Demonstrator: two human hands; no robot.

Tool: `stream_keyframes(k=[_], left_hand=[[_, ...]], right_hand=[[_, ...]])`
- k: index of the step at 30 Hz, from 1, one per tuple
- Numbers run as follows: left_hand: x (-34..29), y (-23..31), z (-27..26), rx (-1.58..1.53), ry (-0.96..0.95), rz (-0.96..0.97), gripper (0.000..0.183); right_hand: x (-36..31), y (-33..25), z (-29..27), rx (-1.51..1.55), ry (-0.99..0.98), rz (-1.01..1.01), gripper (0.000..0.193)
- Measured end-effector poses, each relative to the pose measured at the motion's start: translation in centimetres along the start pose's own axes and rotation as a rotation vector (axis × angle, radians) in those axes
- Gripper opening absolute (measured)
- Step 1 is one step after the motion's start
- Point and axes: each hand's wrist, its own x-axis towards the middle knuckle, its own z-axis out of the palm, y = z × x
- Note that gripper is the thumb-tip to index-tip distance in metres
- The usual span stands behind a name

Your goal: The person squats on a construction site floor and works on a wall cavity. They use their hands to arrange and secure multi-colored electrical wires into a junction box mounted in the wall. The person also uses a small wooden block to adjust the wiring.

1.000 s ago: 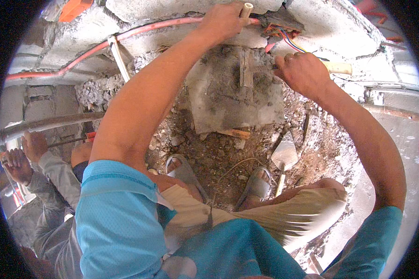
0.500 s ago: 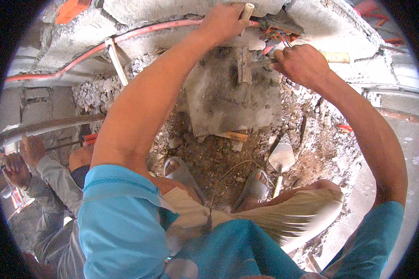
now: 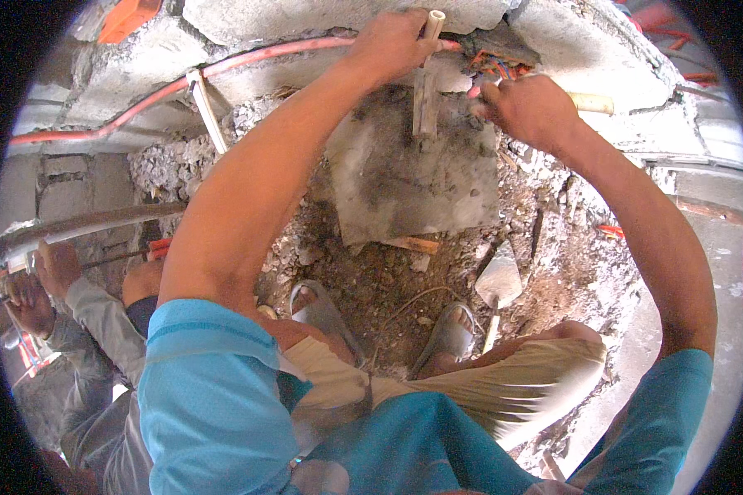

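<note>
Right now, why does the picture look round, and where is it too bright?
Head view: the fisheye lens makes it round with black corners; head view: glare whitens the pale block at upper right; head view: the grey slab has dark patches, maybe shadow, maybe dirt.

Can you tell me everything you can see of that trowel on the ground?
The trowel has a flat, pale grey, metallic-looking blade narrowing to a point, and a slim, light-coloured handle. It lies on rubbly dirt, to the right of the right sandal, point away from the person. The handle's near end is lost at the bent right leg; whether they touch, I cannot tell. Neither the left hand nor right hand touches it.
</note>
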Motion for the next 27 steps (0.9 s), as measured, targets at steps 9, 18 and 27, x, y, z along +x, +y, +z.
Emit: stream_keyframes(k=[9, 18, 27], left_hand=[[0.1, 1.1, 0.0, -0.033, 0.024, 0.042, 0.043], [0.4, 1.8, -0.4, -0.039, -0.023, 0.009, 0.043], [0.7, 1.6, 0.5, -0.036, 0.020, 0.063, 0.045]], right_hand=[[-1.3, -1.8, 2.4, 0.057, 0.051, -0.096, 0.036], [-0.8, -0.4, 2.7, -0.029, -0.029, 0.001, 0.036], [0.7, 2.0, 3.0, -0.068, 0.145, 0.001, 0.027]])
